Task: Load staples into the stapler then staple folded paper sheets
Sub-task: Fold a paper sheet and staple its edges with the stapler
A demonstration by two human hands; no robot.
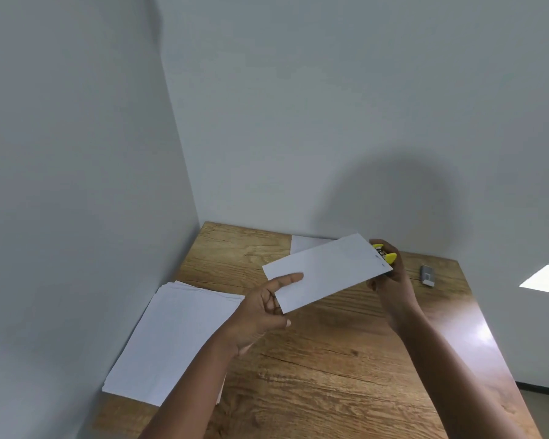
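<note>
A folded white paper sheet (325,272) is held in the air above the wooden table (330,369). My left hand (265,307) pinches its near left corner, thumb on top. My right hand (390,274) grips a small yellow stapler (384,253) at the sheet's far right edge; most of the stapler is hidden behind the paper and my fingers. Small dark marks show on the paper near that edge.
A stack of white paper sheets (175,337) lies at the table's left side by the wall. Another white sheet (305,243) lies at the back edge. A small grey staple box (427,275) sits at the right. Grey walls close the left and back.
</note>
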